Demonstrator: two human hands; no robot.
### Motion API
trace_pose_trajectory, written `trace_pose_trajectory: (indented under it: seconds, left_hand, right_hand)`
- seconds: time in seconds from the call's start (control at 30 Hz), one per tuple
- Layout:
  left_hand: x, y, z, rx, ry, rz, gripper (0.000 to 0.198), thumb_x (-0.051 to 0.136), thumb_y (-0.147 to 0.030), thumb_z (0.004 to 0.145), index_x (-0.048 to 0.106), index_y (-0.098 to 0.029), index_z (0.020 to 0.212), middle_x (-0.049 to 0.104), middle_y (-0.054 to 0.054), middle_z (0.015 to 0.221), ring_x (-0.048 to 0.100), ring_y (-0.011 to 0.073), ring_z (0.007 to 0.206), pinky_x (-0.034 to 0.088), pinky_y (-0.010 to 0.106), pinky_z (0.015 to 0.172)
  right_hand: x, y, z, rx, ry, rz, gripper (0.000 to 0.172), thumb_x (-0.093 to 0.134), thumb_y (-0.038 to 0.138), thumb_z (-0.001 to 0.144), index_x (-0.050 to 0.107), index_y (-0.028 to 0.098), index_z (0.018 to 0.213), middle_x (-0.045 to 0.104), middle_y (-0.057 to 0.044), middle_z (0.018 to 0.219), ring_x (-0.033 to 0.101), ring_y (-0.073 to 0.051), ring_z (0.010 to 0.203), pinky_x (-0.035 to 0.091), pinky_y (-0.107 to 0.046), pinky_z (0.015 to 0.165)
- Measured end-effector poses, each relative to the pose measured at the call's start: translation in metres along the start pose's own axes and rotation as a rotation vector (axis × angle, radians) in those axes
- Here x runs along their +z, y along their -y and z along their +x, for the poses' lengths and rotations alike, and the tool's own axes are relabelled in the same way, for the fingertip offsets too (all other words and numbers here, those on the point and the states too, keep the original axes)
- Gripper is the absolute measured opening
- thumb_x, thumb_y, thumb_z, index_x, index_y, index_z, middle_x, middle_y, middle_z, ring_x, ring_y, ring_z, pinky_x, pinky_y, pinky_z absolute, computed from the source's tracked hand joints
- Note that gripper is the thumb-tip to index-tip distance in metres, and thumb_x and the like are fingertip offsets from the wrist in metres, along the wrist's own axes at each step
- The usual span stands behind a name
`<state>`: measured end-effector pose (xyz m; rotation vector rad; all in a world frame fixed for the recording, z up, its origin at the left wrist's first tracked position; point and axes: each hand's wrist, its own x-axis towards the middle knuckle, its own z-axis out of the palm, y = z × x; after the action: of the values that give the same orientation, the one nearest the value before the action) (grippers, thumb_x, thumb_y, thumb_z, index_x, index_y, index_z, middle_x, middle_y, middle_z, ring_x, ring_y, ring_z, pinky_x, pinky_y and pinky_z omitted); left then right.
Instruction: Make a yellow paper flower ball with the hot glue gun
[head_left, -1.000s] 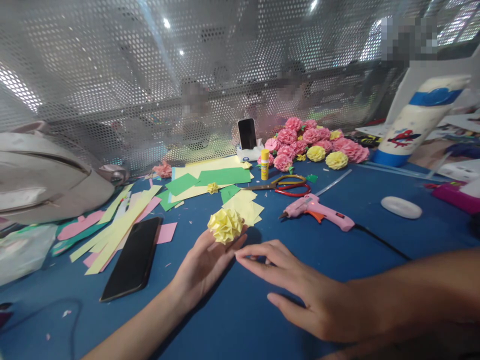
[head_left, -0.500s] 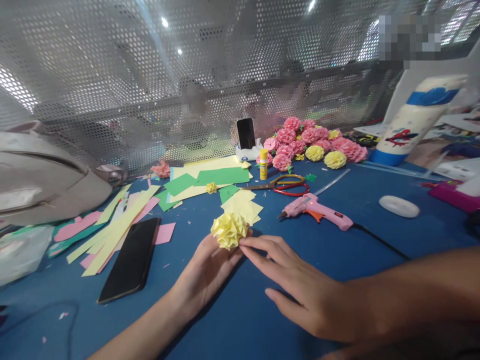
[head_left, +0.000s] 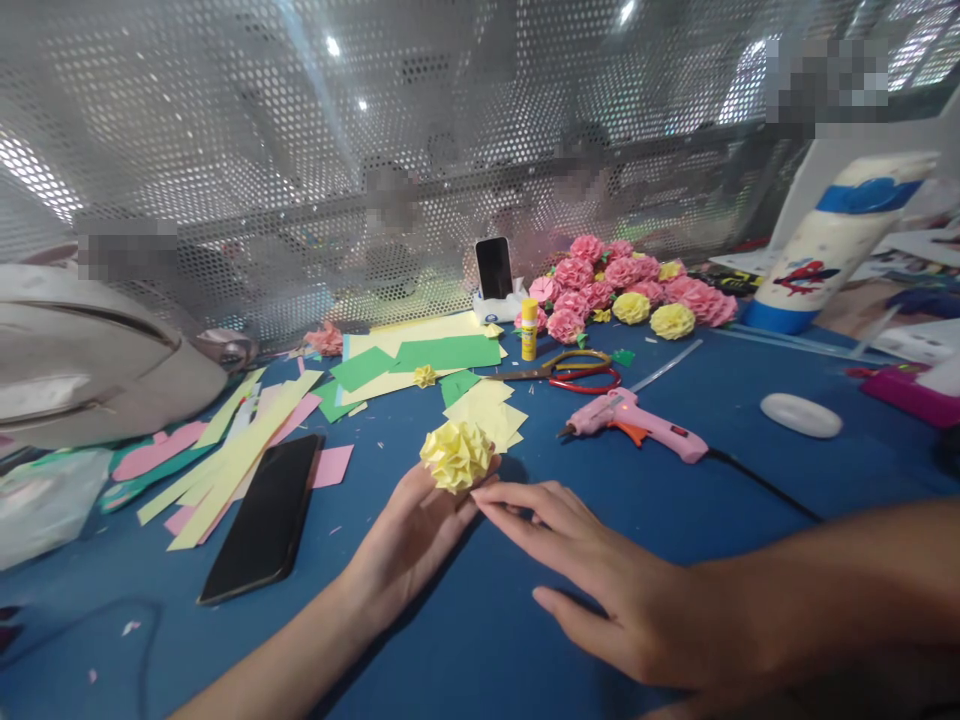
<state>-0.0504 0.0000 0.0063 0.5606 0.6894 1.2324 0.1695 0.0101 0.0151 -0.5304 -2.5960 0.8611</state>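
Note:
A yellow folded-paper flower (head_left: 457, 456) rests on the fingers of my left hand (head_left: 409, 525), held just above the blue table. The palm is turned up, and the flower hides part of the fingertips. Close beside it is my right hand (head_left: 600, 570), its fingers stretched out and the thumb apart. The right fingertips reach the left fingers just under the flower; whether they touch the petals I cannot tell. Behind the flower lie pale yellow paper squares (head_left: 487, 410). A pink glue gun (head_left: 651, 425) lies to the right, beyond my right hand.
Scissors (head_left: 585, 372), a glue stick (head_left: 529, 330) and green paper (head_left: 450, 351) lie farther back. Pink and yellow paper flowers (head_left: 622, 285) are heaped behind. A black phone (head_left: 264, 520) and paper strips (head_left: 232, 460) lie left, near a bag (head_left: 112, 350). A bottle (head_left: 836, 250) stands right.
The right fingertips have slid slightly down and left, off the flower's lower edge toward the left fingers. The flower has turned a little in my left hand.

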Motion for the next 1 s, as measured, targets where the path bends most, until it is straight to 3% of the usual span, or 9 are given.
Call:
trace_pose_trajectory:
  seconds: [0.2, 0.4, 0.67, 0.83, 1.0]
  left_hand:
    - [0.001, -0.001, -0.001, -0.016, -0.059, 0.023, 0.03, 0.066, -0.027, 0.086, 0.07, -0.015, 0.113, 0.068, 0.011, 0.126, 0.06, 0.0278, 0.124, 0.045, 0.037, 0.109]
    - [-0.009, 0.002, 0.005, 0.02, -0.005, -0.011, 0.032, 0.062, -0.027, 0.089, 0.067, -0.015, 0.118, 0.068, 0.011, 0.128, 0.055, 0.0274, 0.13, 0.039, 0.038, 0.114]
    - [-0.011, 0.001, 0.008, 0.028, 0.0, -0.061, 0.031, 0.06, -0.023, 0.09, 0.066, -0.011, 0.118, 0.07, 0.013, 0.123, 0.06, 0.0251, 0.123, 0.039, 0.039, 0.114]
    - [-0.013, 0.002, 0.009, 0.048, 0.038, -0.075, 0.029, 0.054, -0.021, 0.094, 0.067, -0.011, 0.118, 0.07, 0.012, 0.124, 0.061, 0.0244, 0.122, 0.041, 0.039, 0.113]
    - [-0.01, 0.0, 0.009, 0.046, 0.015, -0.071, 0.029, 0.053, -0.019, 0.094, 0.066, -0.009, 0.117, 0.07, 0.013, 0.123, 0.062, 0.0248, 0.121, 0.04, 0.039, 0.115]
  right_hand:
    - [-0.003, 0.003, 0.0, 0.058, 0.072, 0.064, 0.07, 0.046, 0.015, 0.089, 0.022, 0.021, 0.155, 0.029, -0.011, 0.155, 0.029, -0.024, 0.142, 0.024, -0.048, 0.118]
    - [-0.004, 0.004, 0.002, 0.019, 0.08, 0.087, 0.069, 0.048, 0.017, 0.088, 0.027, 0.018, 0.154, 0.032, -0.013, 0.154, 0.033, -0.025, 0.14, 0.028, -0.049, 0.115]
    - [-0.018, 0.014, 0.005, -0.055, 0.221, 0.17, 0.068, 0.053, 0.021, 0.088, 0.031, 0.017, 0.152, 0.038, -0.018, 0.151, 0.034, -0.028, 0.141, 0.025, -0.057, 0.113]
    - [-0.015, 0.012, 0.004, -0.124, 0.284, 0.112, 0.065, 0.05, 0.019, 0.089, 0.033, 0.006, 0.15, 0.037, -0.018, 0.151, 0.038, -0.026, 0.138, 0.028, -0.048, 0.114]
    - [-0.015, 0.009, 0.008, -0.291, 0.297, 0.065, 0.057, 0.047, 0.017, 0.088, 0.041, 0.0, 0.142, 0.043, -0.017, 0.148, 0.041, -0.021, 0.133, 0.032, -0.035, 0.108]
